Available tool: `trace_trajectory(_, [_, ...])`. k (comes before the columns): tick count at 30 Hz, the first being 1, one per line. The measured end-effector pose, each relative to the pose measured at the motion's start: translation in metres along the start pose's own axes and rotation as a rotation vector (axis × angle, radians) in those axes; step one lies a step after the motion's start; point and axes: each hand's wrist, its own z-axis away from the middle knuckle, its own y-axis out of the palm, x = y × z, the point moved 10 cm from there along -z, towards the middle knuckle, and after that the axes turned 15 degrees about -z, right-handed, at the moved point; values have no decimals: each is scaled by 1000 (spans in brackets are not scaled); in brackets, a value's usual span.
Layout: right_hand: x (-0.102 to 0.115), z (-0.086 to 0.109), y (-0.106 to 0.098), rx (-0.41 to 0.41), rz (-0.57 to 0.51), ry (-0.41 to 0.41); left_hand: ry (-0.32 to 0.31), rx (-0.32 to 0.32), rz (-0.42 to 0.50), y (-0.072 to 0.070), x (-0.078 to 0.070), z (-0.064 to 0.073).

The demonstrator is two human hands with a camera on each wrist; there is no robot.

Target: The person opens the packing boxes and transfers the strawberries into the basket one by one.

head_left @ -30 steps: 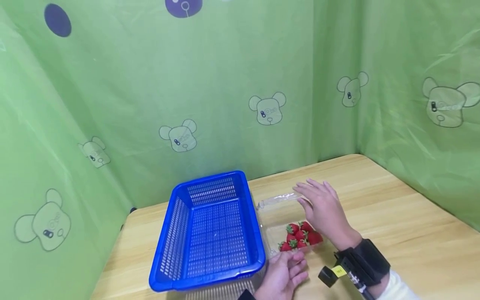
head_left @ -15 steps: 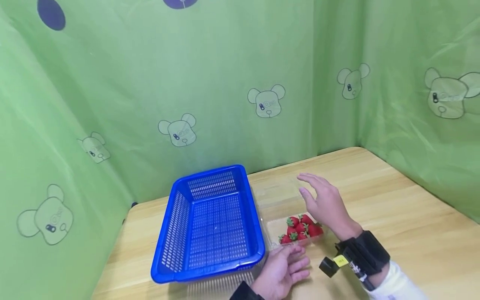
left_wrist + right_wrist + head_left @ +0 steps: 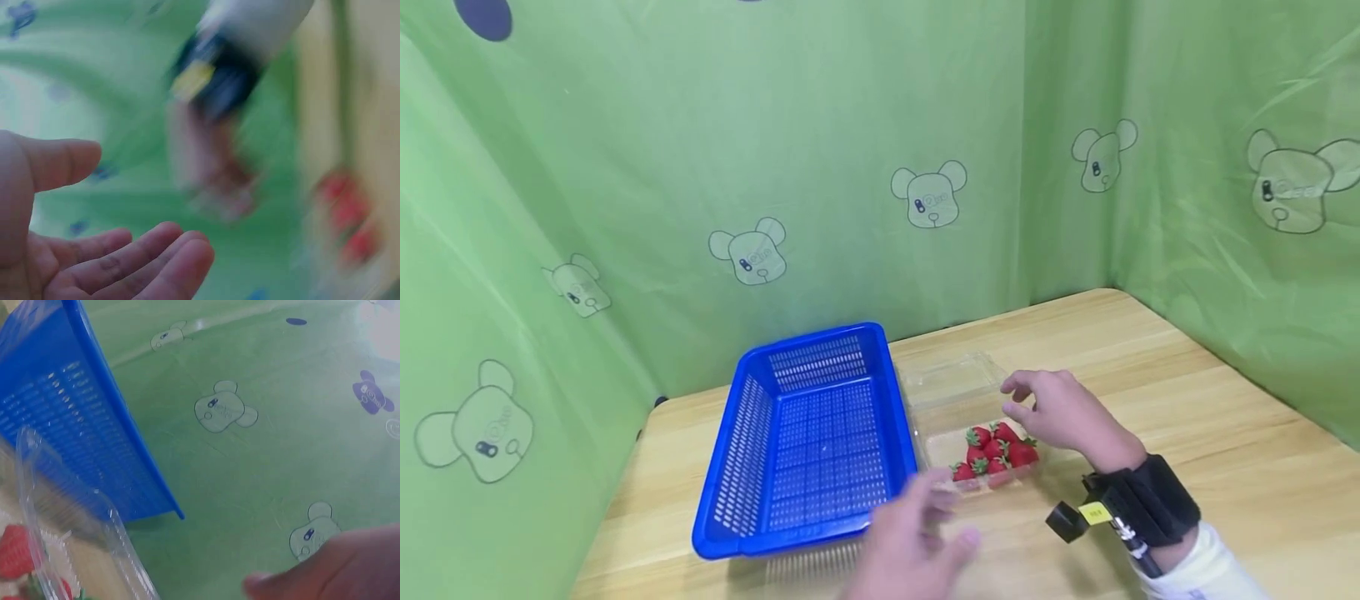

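**Hands over an opened box of strawberries**

Green cloth printed with cartoon bears (image 3: 928,194) hangs behind and beside a light wooden table (image 3: 1225,450). On the table we see a blue slatted basket (image 3: 812,442), with nothing visible inside it. Just to its right sits a clear plastic box (image 3: 970,450) with its lid (image 3: 951,379) folded back toward the cloth. A small cluster of red strawberries (image 3: 996,454) lies in the near part of the box.

Our right hand (image 3: 1060,412) hovers over the far edge of the strawberries, fingers loosely curled and holding nothing; we cannot tell if a fingertip touches the plastic. A black wrist strap (image 3: 1138,508) with a yellow tag sits below it.

Our left hand (image 3: 910,537) is blurred in the head view, at the near corner of the basket and close to the box. The left wrist view shows its fingers (image 3: 125,262) relaxed and slightly bent, palm empty. The right wrist view shows the basket wall (image 3: 75,425) beside the raised clear lid.
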Motion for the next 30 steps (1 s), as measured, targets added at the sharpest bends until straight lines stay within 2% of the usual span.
trace_trajectory(1, [-3, 0, 3, 24, 2, 21, -20, -53, -39, -23, 2, 3])
trace_trajectory(3, [-10, -1, 10, 71, 0, 60, -64, -214, -146, -74, 11, 10])
trace_trajectory(6, [-21, -2, 20, 119, 1, 105, -210, -415, -294, -144, 41, 25])
trace_trajectory(8, [-26, -2, 25, 133, 14, 125, -346, -467, -396, -179, 70, 35])
trace_trajectory(10, [-30, -2, 29, 141, 41, 134, -470, -426, -453, -198, 102, 40])
trace_trajectory(11, [-31, -1, 30, 143, 54, 137, -520, -386, -464, -204, 119, 40])
trace_trajectory(13, [-33, 1, 32, 148, 75, 147, -573, -311, -445, -207, 148, 39])
trace_trajectory(15, [-34, 2, 33, 151, 90, 156, -593, -249, -360, -203, 171, 35])
trace_trajectory(17, [-35, 4, 36, 157, 88, 166, -583, -217, -244, -197, 188, 33])
trace_trajectory(22, [-37, 6, 43, 162, 66, 209, -491, -214, 36, -186, 210, 25])
trace_trajectory(25, [-37, 10, 49, 154, 59, 241, -454, -200, 81, -186, 218, 23])
trace_trajectory(30, [-34, 15, 57, 114, 81, 252, -416, -167, 55, -190, 222, 22])
